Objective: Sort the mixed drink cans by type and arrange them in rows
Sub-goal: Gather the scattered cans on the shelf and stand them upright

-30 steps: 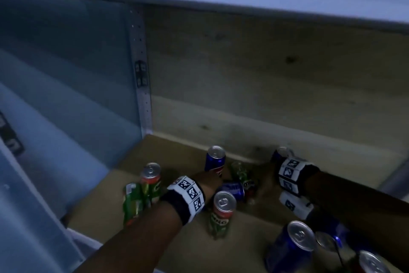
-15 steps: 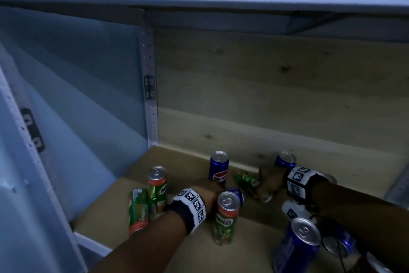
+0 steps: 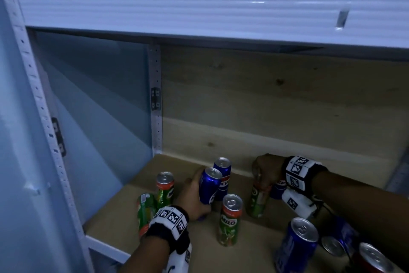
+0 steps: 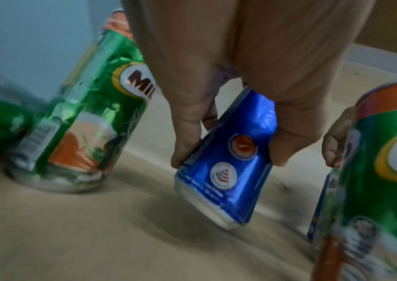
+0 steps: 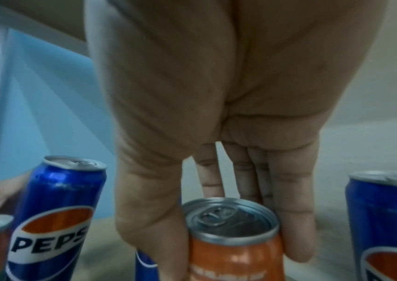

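Cans of two kinds stand mixed on the pale wooden shelf board I am reaching into. My left hand grips a slim blue metal Pepsi can, fingers and thumb curled round its body; the left wrist view shows it tilted, its lower rim lifted off the board. Just behind it a second blue Pepsi can stands upright. My right hand comes down from above on a green Milo can with an orange top band, thumb and fingers closed on either side of its rim. Between my hands another green Milo can stands alone. Left of my left wrist one upright green Milo can stands beside a further one. Near my right forearm a wider blue can stands at the front.
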